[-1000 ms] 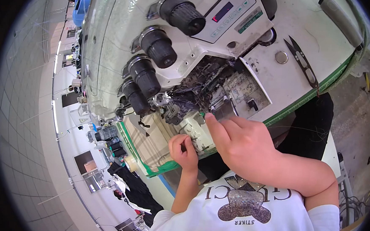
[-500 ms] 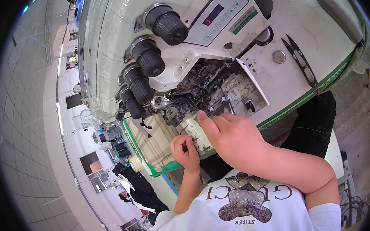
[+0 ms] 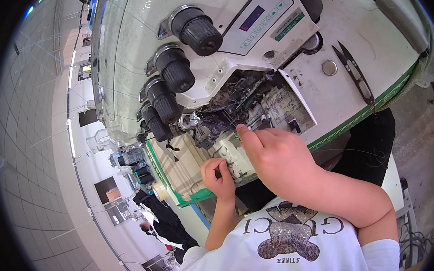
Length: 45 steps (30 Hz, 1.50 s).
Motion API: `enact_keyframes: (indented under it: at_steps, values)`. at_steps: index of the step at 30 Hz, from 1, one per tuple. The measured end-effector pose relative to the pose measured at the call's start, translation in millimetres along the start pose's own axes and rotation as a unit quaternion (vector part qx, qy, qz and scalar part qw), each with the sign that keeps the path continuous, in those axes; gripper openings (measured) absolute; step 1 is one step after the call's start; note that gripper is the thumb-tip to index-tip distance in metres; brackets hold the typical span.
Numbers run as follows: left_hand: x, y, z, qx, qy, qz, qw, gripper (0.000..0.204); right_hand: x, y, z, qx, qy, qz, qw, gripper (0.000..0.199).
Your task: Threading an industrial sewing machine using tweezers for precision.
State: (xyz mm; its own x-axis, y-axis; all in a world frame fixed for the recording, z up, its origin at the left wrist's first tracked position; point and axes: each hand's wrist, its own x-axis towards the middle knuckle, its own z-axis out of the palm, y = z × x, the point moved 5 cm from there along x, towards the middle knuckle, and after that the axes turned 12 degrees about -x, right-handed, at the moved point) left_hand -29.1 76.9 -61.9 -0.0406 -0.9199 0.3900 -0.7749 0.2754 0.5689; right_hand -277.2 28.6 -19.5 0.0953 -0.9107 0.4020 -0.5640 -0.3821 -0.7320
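Black snips (image 3: 353, 73) are laid right, seemingly for reach; at the opened sewing machine (image 3: 206, 68), the right hand (image 3: 278, 154) is pinched narrow, the left hand (image 3: 218, 178) curled, any hold unclear.

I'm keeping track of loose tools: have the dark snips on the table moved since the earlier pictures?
No: against the table's green edge, the snips show no visible shift; their handle end lies close to it as before.
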Motion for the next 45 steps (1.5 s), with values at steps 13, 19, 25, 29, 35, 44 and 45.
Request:
enact_keyframes:
  at_steps: [13, 19, 25, 29, 35, 44, 45]
  values:
    - [0.7, 0.2, 0.6, -0.021, 0.005, -0.009, 1.0, 0.001, -4.2, -3.3, -1.7, -0.003, -0.003, -0.031, 1.0, 0.045]
    - [-0.8, -1.4, 0.1, -0.018, 0.01, -0.013, 1.0, 0.001, -8.6, -2.6, -3.4, 0.012, 0.007, -0.019, 1.0, 0.041]
    - [-0.1, -1.0, 0.1, -0.011, 0.002, -0.02, 1.0, 0.001, -1.4, 3.8, 2.1, 0.072, -0.008, 0.016, 0.997, 0.034]
    - [1.4, 0.7, 0.4, 0.01, -0.003, -0.007, 1.0, 0.001, -3.5, 12.6, 4.1, 0.07, -0.193, 0.044, 0.978, 0.025]
    - [0.5, 0.4, 0.3, -0.002, 0.005, 0.0, 1.0, 0.001, 4.4, 18.1, -1.0, 0.119, -0.078, 0.063, 0.988, 0.01]
    - [1.5, 1.8, -1.4, -0.015, 0.003, 0.003, 1.0, 0.002, 14.2, 3.6, 4.3, 0.001, -0.164, -0.004, 0.986, 0.013]
    - [1.4, 1.9, -1.6, -0.022, 0.005, -0.002, 1.0, 0.003, 13.6, 7.4, -0.1, -0.008, -0.172, 0.013, 0.985, 0.008]
